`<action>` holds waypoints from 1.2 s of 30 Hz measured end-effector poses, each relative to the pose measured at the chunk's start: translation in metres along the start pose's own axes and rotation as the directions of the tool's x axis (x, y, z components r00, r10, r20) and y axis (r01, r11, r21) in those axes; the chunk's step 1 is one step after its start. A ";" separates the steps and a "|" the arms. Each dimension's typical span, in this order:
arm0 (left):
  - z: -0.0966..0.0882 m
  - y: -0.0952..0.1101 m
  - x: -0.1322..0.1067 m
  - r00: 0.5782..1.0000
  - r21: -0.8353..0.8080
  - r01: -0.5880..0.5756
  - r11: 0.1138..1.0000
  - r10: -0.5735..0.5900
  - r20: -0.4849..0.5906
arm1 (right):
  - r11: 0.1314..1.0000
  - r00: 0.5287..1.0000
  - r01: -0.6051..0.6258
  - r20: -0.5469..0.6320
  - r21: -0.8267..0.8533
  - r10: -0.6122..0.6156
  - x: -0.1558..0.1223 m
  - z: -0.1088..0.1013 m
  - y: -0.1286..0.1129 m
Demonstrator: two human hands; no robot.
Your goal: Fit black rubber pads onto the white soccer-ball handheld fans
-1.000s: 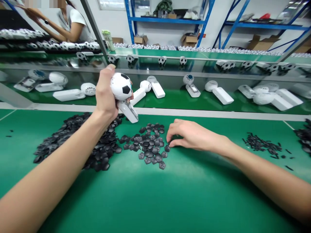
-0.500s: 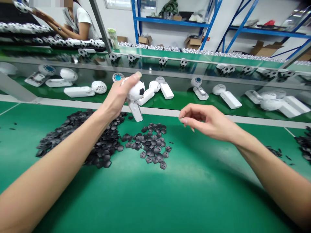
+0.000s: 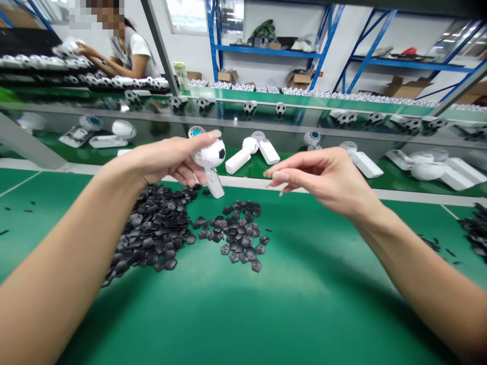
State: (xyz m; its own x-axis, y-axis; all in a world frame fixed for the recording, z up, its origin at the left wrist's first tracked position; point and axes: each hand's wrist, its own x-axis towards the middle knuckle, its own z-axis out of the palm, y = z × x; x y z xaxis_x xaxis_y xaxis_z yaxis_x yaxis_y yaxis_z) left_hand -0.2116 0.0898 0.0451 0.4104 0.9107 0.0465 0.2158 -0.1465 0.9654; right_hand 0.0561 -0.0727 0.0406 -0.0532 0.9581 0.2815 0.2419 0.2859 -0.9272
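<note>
A white handheld fan (image 3: 208,156) with a football-patterned head is in my left hand (image 3: 167,158). The thumb lies along the top of its round head, one black patch shows on the right side, and the short handle points down. Across from it, to the right, my right hand (image 3: 323,177) hovers over the table with thumb and forefinger pinched together. Whatever those fingertips hold, if anything, is too small to make out. Below the hands lie a large pile of black pentagon pieces (image 3: 155,228) and a smaller scattered group of black pentagons (image 3: 239,233).
White fans (image 3: 239,158) lie along the green conveyor (image 3: 292,152) behind the table's pale edge strip (image 3: 251,183). Another black pile (image 3: 475,228) sits at the right. Football-headed fans (image 3: 280,108) line a ledge farther back. A co-worker (image 3: 133,56) handles a white item at the upper left.
My right hand has moved left and slightly up, closer to the fan. My left wrist has turned, so its lower fingers now show beneath the fan head. The view has tilted up a little.
</note>
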 end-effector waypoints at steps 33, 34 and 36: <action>0.090 -0.007 -0.058 0.906 -0.071 -0.422 0.904 0.422 -0.014 | 0.987 0.996 0.066 -0.074 0.149 -0.056 0.008 0.030 0.005; 0.090 -0.007 -0.059 0.902 -0.043 -0.431 0.901 0.431 -0.008 | 0.989 0.996 0.061 -0.072 0.137 -0.052 0.008 0.030 0.005; 0.091 -0.005 -0.062 0.897 0.001 -0.441 0.897 0.441 -0.004 | 0.991 0.997 0.049 -0.067 0.128 -0.040 0.006 0.032 0.004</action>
State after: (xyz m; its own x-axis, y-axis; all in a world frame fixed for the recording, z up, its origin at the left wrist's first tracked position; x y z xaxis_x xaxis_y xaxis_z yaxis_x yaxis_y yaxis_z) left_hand -0.1578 -0.0007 0.0144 0.4596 0.7544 0.4686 0.0131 -0.5333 0.8458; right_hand 0.0260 -0.0648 0.0312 0.0022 0.9424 0.3345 0.1135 0.3321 -0.9364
